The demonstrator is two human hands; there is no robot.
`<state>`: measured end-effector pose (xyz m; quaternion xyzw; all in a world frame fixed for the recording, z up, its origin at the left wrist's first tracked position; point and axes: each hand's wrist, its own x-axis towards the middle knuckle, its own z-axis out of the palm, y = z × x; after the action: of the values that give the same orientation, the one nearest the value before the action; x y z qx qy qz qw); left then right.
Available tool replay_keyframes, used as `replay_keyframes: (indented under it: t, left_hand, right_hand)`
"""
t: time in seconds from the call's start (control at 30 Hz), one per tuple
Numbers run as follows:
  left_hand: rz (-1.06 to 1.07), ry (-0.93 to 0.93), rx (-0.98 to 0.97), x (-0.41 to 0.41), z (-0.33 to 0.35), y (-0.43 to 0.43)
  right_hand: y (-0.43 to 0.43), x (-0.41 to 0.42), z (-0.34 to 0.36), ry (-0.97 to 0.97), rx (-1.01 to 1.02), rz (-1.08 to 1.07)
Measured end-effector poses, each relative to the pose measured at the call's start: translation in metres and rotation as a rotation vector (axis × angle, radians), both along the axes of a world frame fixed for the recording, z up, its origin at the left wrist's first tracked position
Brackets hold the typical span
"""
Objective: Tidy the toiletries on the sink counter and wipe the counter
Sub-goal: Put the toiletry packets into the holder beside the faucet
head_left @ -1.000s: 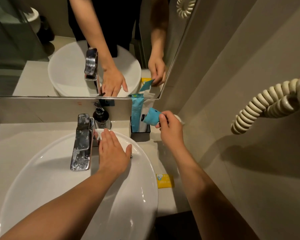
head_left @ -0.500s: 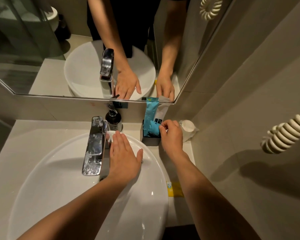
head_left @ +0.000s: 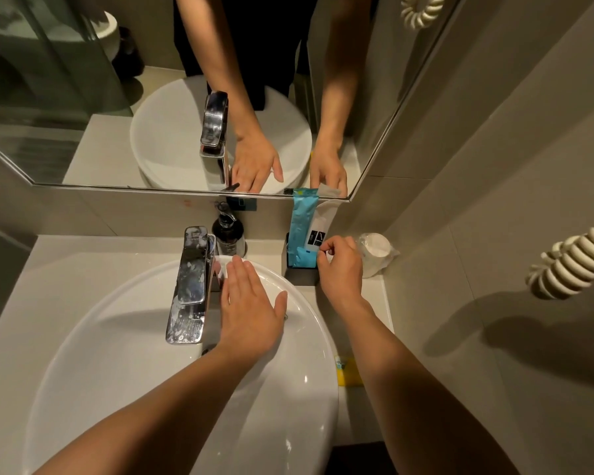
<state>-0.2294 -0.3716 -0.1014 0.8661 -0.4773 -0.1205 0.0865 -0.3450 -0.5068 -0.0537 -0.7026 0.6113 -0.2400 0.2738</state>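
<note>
**Kid:** Right at the black holder [head_left: 300,273], the right hand [head_left: 340,265] has its fingertips [head_left: 324,250] pinched close by the packets. I cannot tell if it is gripping one or just letting go.

**Helper:** And the left hand [head_left: 251,303]?

**Kid:** It lies flat and open on a white cloth [head_left: 224,265] on the sink rim [head_left: 309,323], next to the tap [head_left: 189,286].

**Helper:** Where are the toiletries?

**Kid:** A tall blue packet [head_left: 302,217] and a white packet [head_left: 318,231] stand in the holder. A soap bottle [head_left: 227,234] is behind the tap. A wrapped cup [head_left: 376,253] sits just beside the hand. A yellow packet [head_left: 348,371] lies on the counter [head_left: 374,296].

**Helper:** What could go wrong?

**Kid:** I think the packets could tip out if the hand bumps them. The wrist could knock the cup too.
</note>
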Motion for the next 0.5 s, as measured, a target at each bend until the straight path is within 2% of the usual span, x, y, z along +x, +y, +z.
replay_keyframes:
  t: [0.23,0.5]
  left_hand:
    - [0.0,-0.013,0.026,0.012,0.002,-0.009]
    - [-0.021,0.014,0.047,0.007,0.0,-0.002]
  right_hand:
    - [0.012,-0.034,0.012,-0.167,0.019,-0.068]
    - [0.076,-0.125,-0.018,0.084,0.317,-0.02]
